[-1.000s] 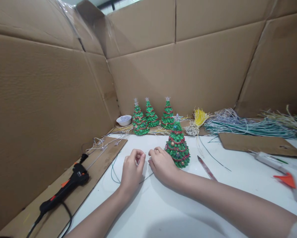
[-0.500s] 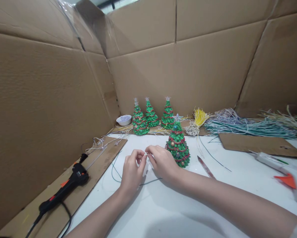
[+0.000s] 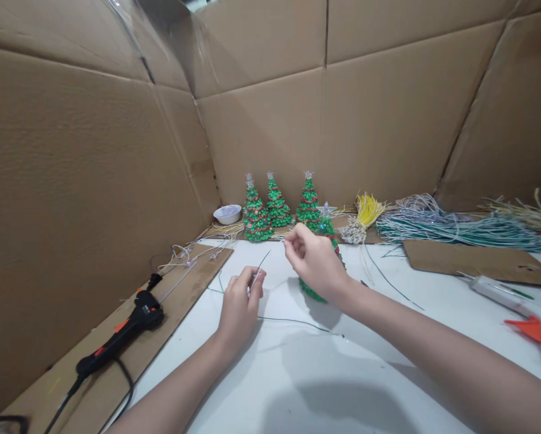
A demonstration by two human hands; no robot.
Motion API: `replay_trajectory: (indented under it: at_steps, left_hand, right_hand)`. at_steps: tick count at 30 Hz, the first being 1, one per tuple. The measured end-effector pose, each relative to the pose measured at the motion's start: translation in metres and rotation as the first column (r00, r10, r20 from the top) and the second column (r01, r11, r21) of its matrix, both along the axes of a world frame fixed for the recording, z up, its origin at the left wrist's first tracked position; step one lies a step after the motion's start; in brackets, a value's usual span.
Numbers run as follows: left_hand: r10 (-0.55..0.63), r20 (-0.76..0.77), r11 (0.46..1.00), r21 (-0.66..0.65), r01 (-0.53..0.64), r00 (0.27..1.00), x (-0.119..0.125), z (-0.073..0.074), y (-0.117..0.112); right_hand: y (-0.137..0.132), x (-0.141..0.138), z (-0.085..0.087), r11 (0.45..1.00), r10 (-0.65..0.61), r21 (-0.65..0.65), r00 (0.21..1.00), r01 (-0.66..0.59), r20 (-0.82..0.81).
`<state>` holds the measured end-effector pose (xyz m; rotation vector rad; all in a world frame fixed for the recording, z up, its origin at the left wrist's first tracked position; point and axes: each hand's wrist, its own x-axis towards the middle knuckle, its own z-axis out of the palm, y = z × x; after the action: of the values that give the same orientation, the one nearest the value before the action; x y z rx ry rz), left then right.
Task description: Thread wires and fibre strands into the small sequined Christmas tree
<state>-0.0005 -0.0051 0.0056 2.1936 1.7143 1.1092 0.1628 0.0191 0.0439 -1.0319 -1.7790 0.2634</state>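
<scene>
My left hand is closed, thumb against forefinger, on a thin green wire. One thin end sticks up from its fingertips, and a longer length trails right over the white table. Higher and to the right, my right hand is closed in a pinch; whatever is between its fingertips is too small to make out. Directly behind that hand stands a miniature Christmas tree with red garlands, its middle hidden by the hand. Three similar trees stand upright farther back.
A black glue gun lies on cardboard at left, its cable toward me. A white bowl stands by the back wall. Bundles of yellow wires and green-white wires lie at the back right, near a cardboard sheet and a white tool.
My right hand has lifted up and away from my left, now covering part of the near tree. My left hand stays low, and the wire end shows above its fingers.
</scene>
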Motion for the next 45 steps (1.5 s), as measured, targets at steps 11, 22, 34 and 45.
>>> replay_trajectory:
  at_steps: [11,22,34,45]
  left_hand:
    - [-0.018,0.102,0.988,0.155,0.002,0.995,0.000,0.003,-0.008]
    - [0.053,0.051,0.980,0.189,-0.062,0.997,-0.002,0.003,-0.002]
    - [0.033,0.027,0.980,0.195,-0.038,0.999,0.001,0.001,-0.001]
    - [0.070,0.069,0.986,0.148,-0.080,0.995,0.000,0.000,-0.002]
  right_hand:
    - [-0.012,0.032,0.047,0.981,-0.079,0.148,0.962,0.121,-0.262]
    - [-0.016,0.080,0.080,0.912,-0.246,0.191,0.856,0.363,-0.455]
    - [-0.020,0.086,0.087,0.981,-0.155,0.057,0.933,0.183,-0.325]
    - [-0.016,0.098,0.084,0.999,0.049,-0.009,0.979,-0.052,-0.196]
